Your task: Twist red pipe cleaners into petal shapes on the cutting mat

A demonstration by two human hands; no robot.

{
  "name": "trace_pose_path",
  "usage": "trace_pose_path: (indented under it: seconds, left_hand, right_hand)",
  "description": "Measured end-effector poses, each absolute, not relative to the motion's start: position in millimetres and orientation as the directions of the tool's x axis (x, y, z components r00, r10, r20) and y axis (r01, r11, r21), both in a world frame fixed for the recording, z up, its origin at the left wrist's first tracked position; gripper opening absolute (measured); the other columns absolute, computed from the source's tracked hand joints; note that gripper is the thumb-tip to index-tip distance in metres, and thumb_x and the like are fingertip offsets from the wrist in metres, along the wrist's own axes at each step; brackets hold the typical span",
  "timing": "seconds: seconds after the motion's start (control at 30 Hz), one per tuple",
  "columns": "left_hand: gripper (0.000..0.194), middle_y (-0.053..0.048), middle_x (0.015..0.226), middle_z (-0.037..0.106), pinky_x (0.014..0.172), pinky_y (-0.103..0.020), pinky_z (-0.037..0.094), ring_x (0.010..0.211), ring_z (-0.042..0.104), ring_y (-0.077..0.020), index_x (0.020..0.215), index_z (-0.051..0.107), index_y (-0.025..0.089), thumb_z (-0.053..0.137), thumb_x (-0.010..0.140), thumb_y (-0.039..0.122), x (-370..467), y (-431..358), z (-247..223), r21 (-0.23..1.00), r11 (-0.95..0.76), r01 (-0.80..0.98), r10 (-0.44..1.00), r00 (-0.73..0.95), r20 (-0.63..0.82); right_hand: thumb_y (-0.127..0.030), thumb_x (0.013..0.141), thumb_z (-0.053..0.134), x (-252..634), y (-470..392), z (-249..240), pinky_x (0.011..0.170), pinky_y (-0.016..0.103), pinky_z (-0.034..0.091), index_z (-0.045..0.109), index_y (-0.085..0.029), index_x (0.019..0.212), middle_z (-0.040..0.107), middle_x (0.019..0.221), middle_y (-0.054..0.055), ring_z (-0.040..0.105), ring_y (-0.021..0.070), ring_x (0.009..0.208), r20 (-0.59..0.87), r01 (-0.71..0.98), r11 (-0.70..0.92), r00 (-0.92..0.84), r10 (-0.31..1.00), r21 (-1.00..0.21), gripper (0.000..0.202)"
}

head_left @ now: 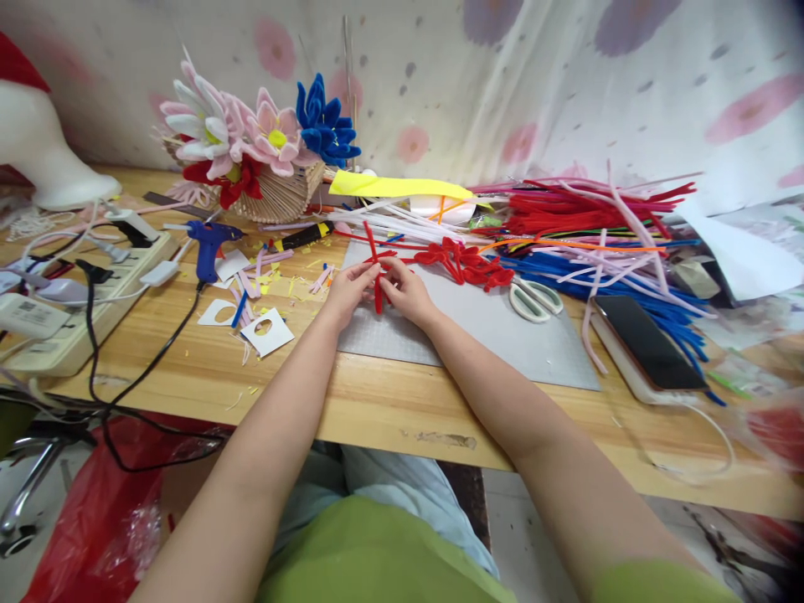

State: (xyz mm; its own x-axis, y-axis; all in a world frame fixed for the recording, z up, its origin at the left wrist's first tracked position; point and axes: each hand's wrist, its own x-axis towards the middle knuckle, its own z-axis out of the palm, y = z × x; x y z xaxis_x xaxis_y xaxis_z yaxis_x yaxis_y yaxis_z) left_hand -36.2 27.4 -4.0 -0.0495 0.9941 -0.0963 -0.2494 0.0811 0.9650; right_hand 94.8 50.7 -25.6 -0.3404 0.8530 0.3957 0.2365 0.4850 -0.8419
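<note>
A red pipe cleaner [370, 240] stands upright between my two hands, over the left part of the grey cutting mat [402, 343]. My left hand [350, 291] pinches it from the left, and my right hand [402, 289] closes on it from the right; the fingertips nearly meet. Its lower end shows below the fingers and looks doubled. Just right of my hands lies a heap of bent red pipe cleaner pieces [461, 264]. Beside that heap, scissors with pale handles [535, 300] rest on the mat.
A blue glue gun [208, 249] and a power strip [94, 310] with trailing cords are at left. Fuzzy flowers [276, 138] stand in a basket behind. Loose pipe cleaners [565, 209] pile up at back right, near a phone [646, 342]. Paper scraps [267, 332] litter the left side.
</note>
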Motion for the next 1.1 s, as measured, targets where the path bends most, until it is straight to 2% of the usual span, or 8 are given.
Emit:
trace_pose_path:
  seconds: [0.13,0.27,0.53,0.67,0.8,0.97,1.1]
  left_hand:
    - [0.019,0.002,0.06,0.055,0.044,-0.017,0.041,0.05,0.048,-0.0054,0.074,0.061,0.014,0.07,0.07,0.031,-36,29,-6,0.962,0.1,-0.253,0.985,-0.114,-0.133]
    - [0.012,0.003,0.06,0.054,0.046,-0.017,0.042,0.051,0.049,-0.0061,0.073,0.06,0.015,0.064,0.074,0.026,-35,30,-7,0.976,0.073,-0.205,0.975,-0.19,-0.113]
    - [0.014,0.003,0.051,0.049,0.04,-0.016,0.038,0.044,0.044,-0.0061,0.063,0.058,0.015,0.053,0.075,0.021,-37,34,-11,0.973,0.09,-0.213,0.948,-0.283,-0.149]
    - [0.014,0.005,0.047,0.046,0.038,-0.014,0.035,0.039,0.04,-0.0041,0.067,0.06,0.013,0.049,0.075,0.016,-43,35,-2,0.934,0.083,-0.347,0.892,-0.393,-0.225]
    - [0.017,0.005,0.048,0.046,0.039,-0.012,0.037,0.039,0.04,-0.0022,0.066,0.06,0.012,0.047,0.077,0.011,-54,37,7,0.844,0.0,-0.536,0.845,-0.451,-0.286]
    - [0.017,0.005,0.05,0.048,0.042,-0.01,0.037,0.039,0.04,-0.0001,0.064,0.058,0.012,0.048,0.077,0.008,-63,38,9,0.754,-0.027,-0.656,0.819,-0.447,-0.359]
    - [0.014,0.004,0.055,0.052,0.045,-0.013,0.04,0.042,0.044,-0.002,0.068,0.06,0.013,0.049,0.077,0.014,-64,36,10,0.766,-0.001,-0.642,0.834,-0.424,-0.354]
  right_hand:
    - [-0.027,0.077,0.053,95,52,-27,0.06,0.025,0.042,0.053,-0.022,0.111,0.054,0.062,-0.005,0.05,0.0106,0.056,0.346,0.183,0.465,-0.453,0.821,-0.866,0.034]
    - [-0.029,0.077,0.055,96,53,-26,0.052,0.023,0.039,0.051,-0.022,0.115,0.05,0.06,-0.006,0.047,0.0096,0.051,0.277,0.119,0.391,-0.523,0.806,-0.913,0.039]
    - [-0.026,0.077,0.055,100,50,-20,0.05,0.023,0.041,0.048,-0.017,0.123,0.049,0.054,-0.007,0.048,0.0097,0.047,0.18,0.093,0.304,-0.632,0.754,-0.948,0.048]
    - [-0.02,0.078,0.054,100,46,-17,0.048,0.02,0.04,0.039,-0.017,0.129,0.049,0.051,-0.009,0.047,0.0077,0.045,0.117,0.069,0.232,-0.706,0.699,-0.97,0.054]
    - [-0.018,0.077,0.054,102,47,-16,0.047,0.019,0.039,0.03,-0.014,0.134,0.051,0.053,-0.009,0.047,0.0073,0.045,0.064,0.041,0.132,-0.712,0.699,-0.99,0.062]
    - [-0.023,0.076,0.057,106,51,-15,0.049,0.02,0.039,0.039,-0.011,0.13,0.054,0.054,-0.007,0.048,0.0074,0.047,0.012,0.053,0.077,-0.748,0.664,-0.996,0.058]
    - [-0.026,0.077,0.055,107,52,-14,0.048,0.02,0.034,0.045,-0.013,0.128,0.053,0.052,-0.007,0.045,0.0074,0.045,0.009,0.101,0.125,-0.744,0.669,-0.987,0.054]
